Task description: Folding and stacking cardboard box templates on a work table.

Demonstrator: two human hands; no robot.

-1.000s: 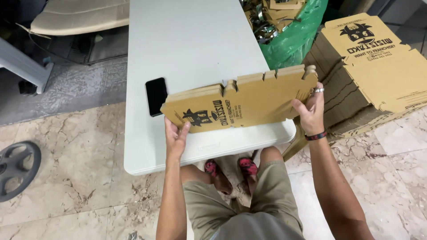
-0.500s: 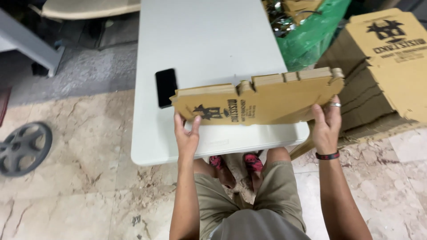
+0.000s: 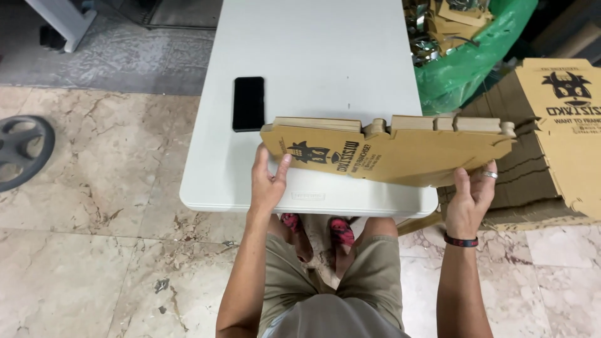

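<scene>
Over the table's (image 3: 313,75) near edge, the left hand (image 3: 268,181) and right hand (image 3: 471,195) grip a flat cardboard box (image 3: 400,153) (printed side up) by its lower corners; a phone (image 3: 248,103) lies near the left edge.

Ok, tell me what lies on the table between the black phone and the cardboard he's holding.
In the head view, only bare white table shows between the black phone and the flat cardboard box; a narrow gap, nothing in it.
</scene>
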